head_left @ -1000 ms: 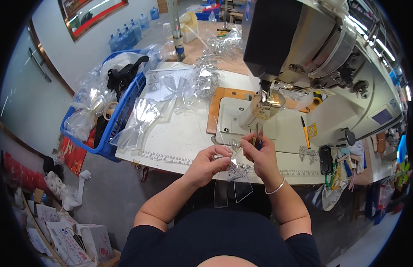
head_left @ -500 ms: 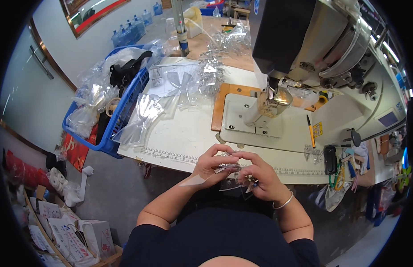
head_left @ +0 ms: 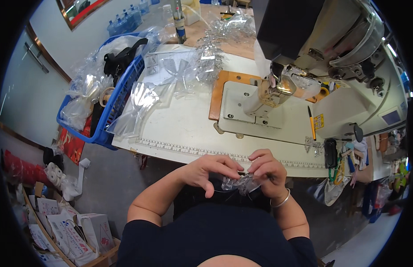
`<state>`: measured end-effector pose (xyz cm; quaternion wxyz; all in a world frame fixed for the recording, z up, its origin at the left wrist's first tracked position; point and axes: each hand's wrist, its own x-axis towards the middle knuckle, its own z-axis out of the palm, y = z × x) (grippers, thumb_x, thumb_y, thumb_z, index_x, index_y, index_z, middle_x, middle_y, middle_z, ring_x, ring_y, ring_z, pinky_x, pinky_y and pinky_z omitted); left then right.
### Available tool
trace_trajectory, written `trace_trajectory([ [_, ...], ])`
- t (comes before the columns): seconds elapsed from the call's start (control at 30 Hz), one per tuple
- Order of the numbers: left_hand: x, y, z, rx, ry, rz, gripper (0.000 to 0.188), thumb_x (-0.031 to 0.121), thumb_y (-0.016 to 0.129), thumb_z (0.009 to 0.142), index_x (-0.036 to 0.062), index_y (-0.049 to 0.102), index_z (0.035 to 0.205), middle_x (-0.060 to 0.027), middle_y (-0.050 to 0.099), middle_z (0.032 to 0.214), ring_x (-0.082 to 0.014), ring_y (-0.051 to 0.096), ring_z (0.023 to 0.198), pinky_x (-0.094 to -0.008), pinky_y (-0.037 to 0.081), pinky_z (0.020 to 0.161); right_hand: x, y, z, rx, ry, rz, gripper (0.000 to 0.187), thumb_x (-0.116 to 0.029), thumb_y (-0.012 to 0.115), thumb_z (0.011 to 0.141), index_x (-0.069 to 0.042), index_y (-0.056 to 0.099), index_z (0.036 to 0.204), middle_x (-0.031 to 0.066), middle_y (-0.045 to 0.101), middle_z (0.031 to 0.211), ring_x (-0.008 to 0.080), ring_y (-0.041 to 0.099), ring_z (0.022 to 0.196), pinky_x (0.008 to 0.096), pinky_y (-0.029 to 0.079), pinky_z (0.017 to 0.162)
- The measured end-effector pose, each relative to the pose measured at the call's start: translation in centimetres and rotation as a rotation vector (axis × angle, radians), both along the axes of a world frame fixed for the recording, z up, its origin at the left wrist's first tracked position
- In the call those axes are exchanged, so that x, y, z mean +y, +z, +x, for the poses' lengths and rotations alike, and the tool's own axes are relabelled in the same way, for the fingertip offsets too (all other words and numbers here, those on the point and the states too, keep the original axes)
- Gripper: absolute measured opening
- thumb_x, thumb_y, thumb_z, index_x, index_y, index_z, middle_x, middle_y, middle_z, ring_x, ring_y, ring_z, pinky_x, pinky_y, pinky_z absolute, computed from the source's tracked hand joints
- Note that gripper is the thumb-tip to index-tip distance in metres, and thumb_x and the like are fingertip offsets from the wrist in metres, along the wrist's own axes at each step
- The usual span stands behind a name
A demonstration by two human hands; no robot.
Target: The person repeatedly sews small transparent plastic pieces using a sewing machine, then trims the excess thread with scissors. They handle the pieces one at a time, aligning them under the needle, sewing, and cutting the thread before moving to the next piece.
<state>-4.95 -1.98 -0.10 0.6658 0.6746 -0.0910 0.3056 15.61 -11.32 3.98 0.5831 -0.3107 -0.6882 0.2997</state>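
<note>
Just off the table's front edge, I have a crumpled piece of clear plastic sheet above my lap. My right hand is closed on its right side, fingers bent around it. Something small and dark shows at that palm, too hidden to name. At the left side of the plastic is my left hand, its fingertips at the upper edge and its thumb spread well away. Beyond both hands stands an industrial sewing machine with a raised post. More shiny clear plastic pieces lie on the table's left part.
A white table carries a printed ruler strip along its front edge. At left, a blue basket is filled with plastic and black items. An orange pen lies right of the machine, near a black case. Cardboard boxes stand lower left.
My hands have moved apart, and the left thumb has swung away from the plastic. The plastic piece shows more openly between them. The view has shifted slightly, with the table higher in it.
</note>
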Motion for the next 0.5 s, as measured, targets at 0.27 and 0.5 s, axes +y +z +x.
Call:
trace_trajectory([
  [0.27, -1.5, 1.1, 2.1, 0.054, -0.142, -0.396, 0.081, 0.062, 0.042, 0.088, 0.0014, 0.029, 0.141, -0.0144, 0.055, 0.109, -0.0216, 0.055, 0.104, -0.0357, 0.042, 0.091, 1.6, -1.8, -0.6, 0.591, 0.02, -0.314, 0.01, -0.007, 0.061, 0.087, -0.005, 0.052, 0.089, 0.0087, 0.059, 0.083, 0.0154, 0.052, 0.076, 0.0275, 0.043, 0.069],
  [0.5, 0.5, 1.1, 2.0, 0.04, 0.094, 0.042, 0.039, 0.008, 0.055, 0.088, 0.003, 0.05, 0.126, -0.012, 0.055, 0.113, -0.0198, 0.055, 0.101, -0.0333, 0.046, 0.087, 1.6, -0.8, -0.6, 0.602, -0.076, -0.443, 0.01, -0.012, 0.062, 0.089, -0.004, 0.056, 0.09, 0.0016, 0.057, 0.081, 0.0046, 0.045, 0.061, 0.0185, 0.035, 0.055],
])
